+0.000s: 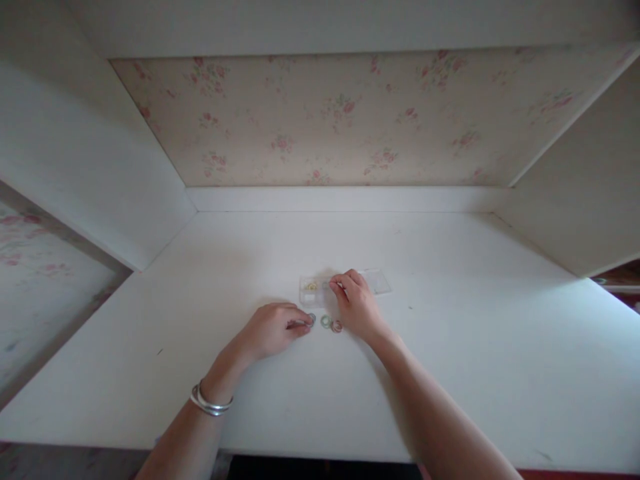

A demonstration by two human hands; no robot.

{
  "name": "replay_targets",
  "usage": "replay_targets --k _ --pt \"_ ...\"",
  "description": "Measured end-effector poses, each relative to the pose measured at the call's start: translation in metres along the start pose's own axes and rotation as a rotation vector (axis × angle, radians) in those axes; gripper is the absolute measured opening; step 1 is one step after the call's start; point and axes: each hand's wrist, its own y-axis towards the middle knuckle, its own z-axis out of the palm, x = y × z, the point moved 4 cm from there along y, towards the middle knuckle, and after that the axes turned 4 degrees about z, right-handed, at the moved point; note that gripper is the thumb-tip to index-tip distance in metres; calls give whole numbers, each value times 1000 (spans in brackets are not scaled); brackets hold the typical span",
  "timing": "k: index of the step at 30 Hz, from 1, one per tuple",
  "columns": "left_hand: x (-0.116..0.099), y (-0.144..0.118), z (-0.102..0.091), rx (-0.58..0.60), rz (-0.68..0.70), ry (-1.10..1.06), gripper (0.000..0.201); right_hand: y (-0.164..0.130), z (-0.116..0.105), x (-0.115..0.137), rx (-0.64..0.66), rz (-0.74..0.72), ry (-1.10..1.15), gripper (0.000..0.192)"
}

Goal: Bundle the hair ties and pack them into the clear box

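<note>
A small clear plastic box (315, 301) stands on the white tabletop, and yellow rings (311, 287) lie in its left part. Its clear lid (381, 283) seems to lie opened out to the right. My right hand (356, 303) is over the box with thumb and fingertips pinched together; what they hold is too small to make out. In front of the box, my left hand (275, 328) has its thumb and forefinger closed on a small grey ring (312, 319). Between my hands lie a pale green ring (326, 322) and a reddish ring (337, 327), side by side.
The white tabletop (450, 373) ends at a low ledge (350, 199) below a flowered wall (310, 120). White panels (100, 147) rise on both sides. A thin dark scrap (160, 351) lies to the left. A silver bangle (213, 406) circles my left wrist.
</note>
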Motion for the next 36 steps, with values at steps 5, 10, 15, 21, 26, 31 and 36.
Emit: replay_targets --k 5,10,15,21,26,31,36 --pt "-2 0 1 16 30 23 20 1 4 -3 19 11 -54 21" --pt "-2 -1 2 7 16 44 21 3 -2 -2 -74 88 73 24" --pt "-1 0 3 -22 -2 58 22 6 -8 -12 -192 272 241 25" --pt "3 1 -1 -124 -62 -52 22 6 -10 -16 -210 334 320 26" --pt "3 -2 -10 -237 -158 -87 28 4 -13 -15 -231 328 372 26" --pt "-15 12 -25 -332 -103 -4 29 4 -13 -18 -229 338 400 25" --pt "-29 51 -26 -275 -50 223 27 4 -14 -17 -233 328 409 26"
